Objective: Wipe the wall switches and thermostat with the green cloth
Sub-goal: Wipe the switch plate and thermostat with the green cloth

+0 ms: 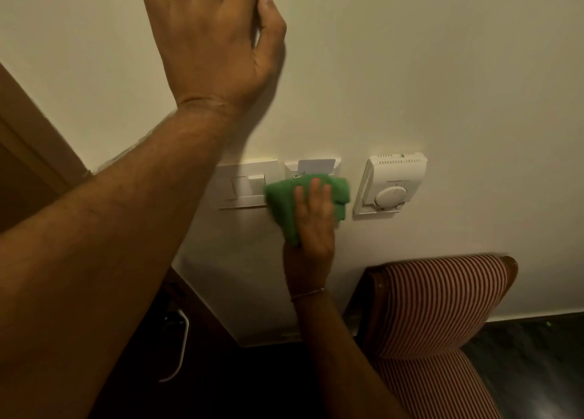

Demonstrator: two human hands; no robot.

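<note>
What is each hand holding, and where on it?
The right hand presses the green cloth flat against the wall plate, fingers spread over its middle. The left hand holds nothing; it rests open on the wall.

striped chair [442,305], wooden door [28,153], dark floor [537,361]

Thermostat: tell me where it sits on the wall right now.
In the head view, the thermostat is mounted right of centre on the wall, just right of the green cloth and key-card switch, above the striped chair.
</note>
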